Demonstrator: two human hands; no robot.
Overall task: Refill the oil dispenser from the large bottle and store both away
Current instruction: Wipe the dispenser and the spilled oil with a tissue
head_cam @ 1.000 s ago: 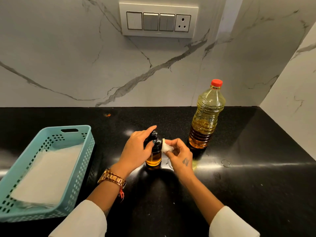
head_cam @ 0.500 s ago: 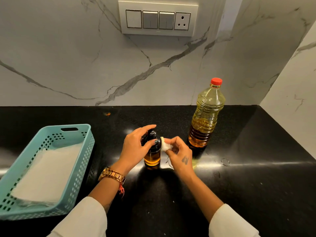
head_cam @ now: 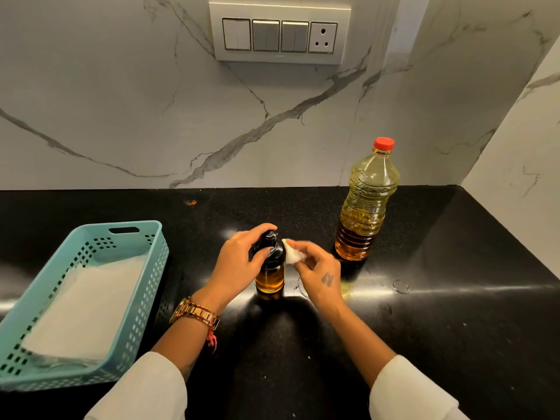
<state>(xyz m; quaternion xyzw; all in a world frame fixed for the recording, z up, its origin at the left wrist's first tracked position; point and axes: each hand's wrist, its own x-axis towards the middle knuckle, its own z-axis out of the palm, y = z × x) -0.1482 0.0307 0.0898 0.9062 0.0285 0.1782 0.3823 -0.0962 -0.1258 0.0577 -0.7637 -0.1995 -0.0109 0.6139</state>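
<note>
**Dispenser wiped clean, bottle capped beside it**

Dispenser (head_cam: pixel 269 268) stands upright on the black counter (head_cam: pixel 454 328), and we take it as our landmark. From the head view, our left hand (head_cam: pixel 239 265) curls round its dark pump top, steadying it. Our right hand (head_cam: pixel 318 268) pinches a small white wad (head_cam: pixel 292 254) against the dispenser's right shoulder.

We judge the dispenser small, light and rigid, probably slick with oil near the neck; the lower amber body looks the safer place to grip. The bottle (head_cam: pixel 368 201), right of and behind the dispenser, is capped red and about half full. It is likely heavier, with soft ribbed walls, so we would grasp it at the ribbed middle.

The glossy counter shows a pale smear just right of the dispenser. A teal basket (head_cam: pixel 151 268) lined in white sits well left. Behind, a marble wall (head_cam: pixel 91 101) carries a switch plate (head_cam: pixel 280 33).
</note>
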